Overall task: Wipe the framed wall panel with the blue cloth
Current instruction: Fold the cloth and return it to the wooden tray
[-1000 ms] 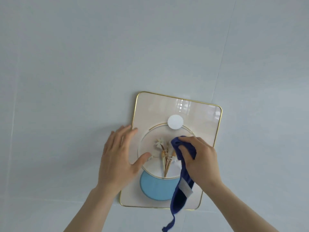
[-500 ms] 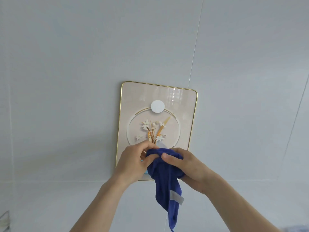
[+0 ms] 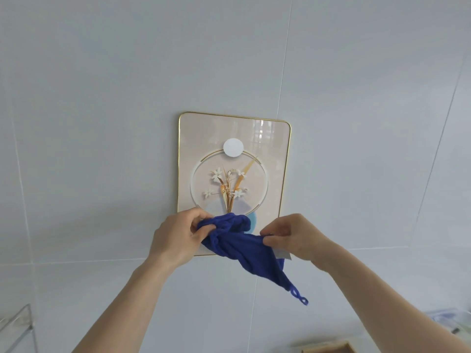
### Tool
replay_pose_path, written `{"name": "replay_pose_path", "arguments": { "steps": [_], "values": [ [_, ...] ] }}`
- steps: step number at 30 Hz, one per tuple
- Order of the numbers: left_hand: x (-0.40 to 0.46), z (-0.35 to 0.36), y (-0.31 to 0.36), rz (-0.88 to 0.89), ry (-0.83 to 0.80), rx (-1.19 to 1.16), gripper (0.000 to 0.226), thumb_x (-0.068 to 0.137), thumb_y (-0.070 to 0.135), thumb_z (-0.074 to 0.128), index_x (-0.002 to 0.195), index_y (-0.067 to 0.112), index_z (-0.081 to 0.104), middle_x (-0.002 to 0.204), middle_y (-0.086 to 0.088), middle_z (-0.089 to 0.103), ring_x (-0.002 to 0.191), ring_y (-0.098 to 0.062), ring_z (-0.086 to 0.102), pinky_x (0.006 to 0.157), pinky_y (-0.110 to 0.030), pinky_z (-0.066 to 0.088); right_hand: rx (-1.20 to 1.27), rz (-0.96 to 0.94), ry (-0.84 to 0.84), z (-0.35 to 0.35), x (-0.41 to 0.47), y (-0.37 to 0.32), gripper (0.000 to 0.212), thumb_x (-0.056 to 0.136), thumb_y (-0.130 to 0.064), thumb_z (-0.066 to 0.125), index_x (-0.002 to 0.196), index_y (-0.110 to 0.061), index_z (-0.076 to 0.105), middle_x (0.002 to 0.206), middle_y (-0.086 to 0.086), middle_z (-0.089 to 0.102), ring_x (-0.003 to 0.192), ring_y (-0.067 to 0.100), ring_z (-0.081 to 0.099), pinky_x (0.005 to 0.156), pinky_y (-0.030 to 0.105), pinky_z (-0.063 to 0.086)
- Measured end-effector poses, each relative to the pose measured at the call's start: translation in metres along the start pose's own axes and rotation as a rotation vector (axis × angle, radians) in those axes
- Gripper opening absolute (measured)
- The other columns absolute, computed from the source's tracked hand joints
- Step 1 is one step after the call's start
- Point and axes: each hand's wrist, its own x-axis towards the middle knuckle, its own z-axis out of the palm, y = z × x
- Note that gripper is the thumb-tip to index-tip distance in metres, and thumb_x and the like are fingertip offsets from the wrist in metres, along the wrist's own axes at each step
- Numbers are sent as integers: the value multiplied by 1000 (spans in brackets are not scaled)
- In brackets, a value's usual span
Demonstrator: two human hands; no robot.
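Both hands, left hand (image 3: 175, 236) and right hand (image 3: 293, 236), pinch the soft, limp blue cloth (image 3: 239, 244) before the framed wall panel's (image 3: 234, 133) lower edge; better bunched into a pad.

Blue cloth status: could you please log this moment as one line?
left hand: grips blue cloth | right hand: pinches cloth edge | cloth: spread between hands | framed wall panel: not being wiped

A single head-worn wide-angle view looks forward and slightly upward at a pale tiled wall (image 3: 102, 123), close in. The framed wall panel (image 3: 280, 138) sits near the centre, both forearms reach in from the bottom edge, and straight tile seams bend toward the edges.
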Motion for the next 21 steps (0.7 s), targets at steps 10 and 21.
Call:
{"name": "replay_pose_path", "arguments": {
  "steps": [10, 21],
  "values": [
    [-5, 19, -2, -55, -103, 57, 9, 94, 44, 70, 99, 37, 72, 92, 14, 78, 89, -15, 73, 85, -40, 59, -218, -70, 84, -2, 5, 14, 25, 86, -16, 74, 74, -39, 73, 87, -4, 81, 68, 6, 66, 52, 16, 45],
    [-18, 95, 13, -51, -219, 26, 3, 91, 40, 72, 90, 42, 69, 88, 14, 77, 91, -18, 73, 87, -41, 58, -140, 33, 69, -16, -17, 95, 16, 89, -15, 74, 100, -27, 73, 90, 2, 80, 70, 13, 67, 51, 21, 46]
  ]
}}
